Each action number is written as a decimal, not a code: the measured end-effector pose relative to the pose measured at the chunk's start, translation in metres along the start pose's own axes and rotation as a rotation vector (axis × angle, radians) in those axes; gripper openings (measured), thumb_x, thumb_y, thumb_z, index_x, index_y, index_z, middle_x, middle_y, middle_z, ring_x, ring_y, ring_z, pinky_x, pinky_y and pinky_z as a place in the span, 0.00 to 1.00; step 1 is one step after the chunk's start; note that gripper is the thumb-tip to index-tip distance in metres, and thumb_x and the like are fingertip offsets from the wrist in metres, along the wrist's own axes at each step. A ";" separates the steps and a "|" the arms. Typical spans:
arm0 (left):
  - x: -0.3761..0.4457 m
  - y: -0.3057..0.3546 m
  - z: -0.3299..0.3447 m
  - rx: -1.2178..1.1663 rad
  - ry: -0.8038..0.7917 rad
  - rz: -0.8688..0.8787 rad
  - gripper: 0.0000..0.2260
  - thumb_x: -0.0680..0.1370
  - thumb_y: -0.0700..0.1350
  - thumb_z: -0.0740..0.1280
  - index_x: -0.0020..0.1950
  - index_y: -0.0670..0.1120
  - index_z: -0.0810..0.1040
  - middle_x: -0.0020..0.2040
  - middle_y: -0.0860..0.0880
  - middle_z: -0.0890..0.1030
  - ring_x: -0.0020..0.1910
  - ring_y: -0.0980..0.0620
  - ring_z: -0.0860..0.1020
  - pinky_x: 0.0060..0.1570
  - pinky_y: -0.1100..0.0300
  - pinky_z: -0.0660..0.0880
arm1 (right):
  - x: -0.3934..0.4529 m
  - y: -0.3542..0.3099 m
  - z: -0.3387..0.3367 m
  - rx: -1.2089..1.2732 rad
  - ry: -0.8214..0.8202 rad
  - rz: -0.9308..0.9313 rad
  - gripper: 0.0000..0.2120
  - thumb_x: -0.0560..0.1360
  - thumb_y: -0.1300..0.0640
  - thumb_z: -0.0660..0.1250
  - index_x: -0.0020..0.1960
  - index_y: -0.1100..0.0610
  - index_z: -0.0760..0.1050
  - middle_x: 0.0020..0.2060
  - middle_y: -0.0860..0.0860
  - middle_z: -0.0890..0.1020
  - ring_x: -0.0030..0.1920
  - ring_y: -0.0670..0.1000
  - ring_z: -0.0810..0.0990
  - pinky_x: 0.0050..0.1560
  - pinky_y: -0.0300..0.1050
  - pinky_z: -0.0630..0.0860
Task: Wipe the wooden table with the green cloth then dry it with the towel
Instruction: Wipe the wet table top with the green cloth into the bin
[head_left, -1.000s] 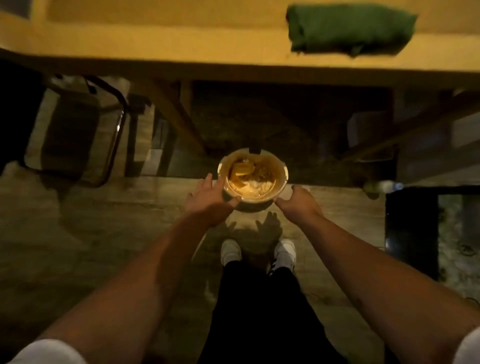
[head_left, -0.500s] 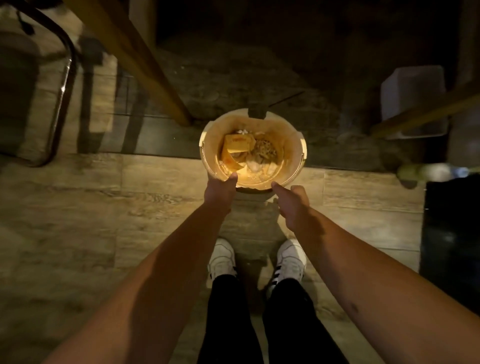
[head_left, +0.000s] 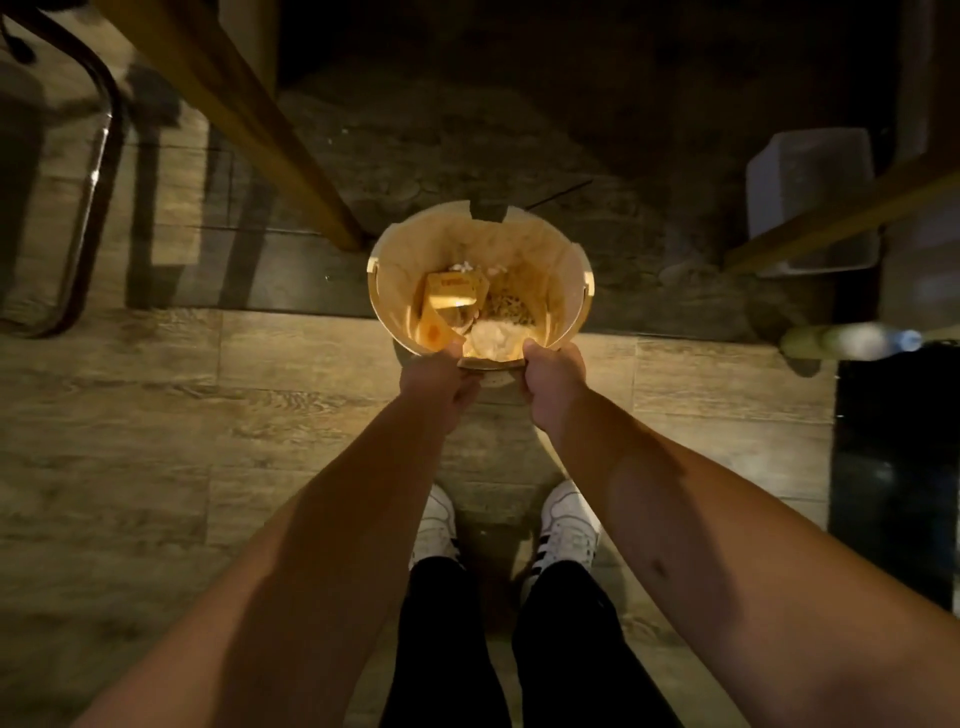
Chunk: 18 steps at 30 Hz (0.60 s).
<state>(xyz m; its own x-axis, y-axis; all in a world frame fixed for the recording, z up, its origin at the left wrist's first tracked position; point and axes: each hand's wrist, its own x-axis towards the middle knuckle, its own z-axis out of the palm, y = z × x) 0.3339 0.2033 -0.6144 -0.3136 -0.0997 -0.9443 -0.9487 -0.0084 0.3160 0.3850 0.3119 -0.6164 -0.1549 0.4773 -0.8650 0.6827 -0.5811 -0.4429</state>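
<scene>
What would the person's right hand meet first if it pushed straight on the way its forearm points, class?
The right hand already grips the near rim of the bin, so it would press straight into that wall. Beyond it lies rubbish, then the far wall; depth here is hard to judge.

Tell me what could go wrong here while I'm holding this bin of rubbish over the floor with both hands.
Both hands, left and right, grip only the near rim of the bin, so it could tip away and spill the yellow carton and scraps onto the floor. The wooden table leg stands close to the bin's far left side; a swing might knock it. The light is dim, so footing near the chair frame may be hard to judge.
</scene>
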 end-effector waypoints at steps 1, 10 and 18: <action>-0.006 0.001 -0.002 -0.014 0.021 0.000 0.15 0.81 0.43 0.66 0.66 0.40 0.74 0.45 0.43 0.78 0.27 0.53 0.74 0.24 0.62 0.73 | -0.006 -0.003 -0.003 -0.021 -0.009 0.015 0.17 0.75 0.56 0.68 0.63 0.55 0.73 0.52 0.58 0.81 0.51 0.58 0.81 0.50 0.55 0.79; -0.142 -0.010 -0.031 -0.100 0.185 0.022 0.19 0.75 0.48 0.75 0.61 0.40 0.77 0.47 0.39 0.81 0.34 0.47 0.79 0.32 0.57 0.76 | -0.144 -0.028 -0.042 -0.079 0.023 0.039 0.16 0.75 0.56 0.68 0.62 0.58 0.75 0.54 0.60 0.82 0.53 0.64 0.81 0.51 0.58 0.78; -0.301 0.015 -0.036 -0.173 0.246 0.084 0.15 0.69 0.46 0.80 0.51 0.47 0.79 0.48 0.44 0.83 0.43 0.45 0.82 0.42 0.49 0.83 | -0.283 -0.077 -0.104 0.102 -0.043 0.100 0.11 0.78 0.57 0.67 0.59 0.57 0.74 0.47 0.58 0.81 0.37 0.52 0.77 0.32 0.44 0.72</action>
<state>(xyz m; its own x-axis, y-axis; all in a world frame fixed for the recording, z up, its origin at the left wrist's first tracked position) 0.4152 0.1973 -0.3222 -0.3520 -0.3452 -0.8700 -0.8922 -0.1572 0.4233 0.4505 0.2904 -0.3129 -0.1215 0.3863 -0.9143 0.6208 -0.6892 -0.3737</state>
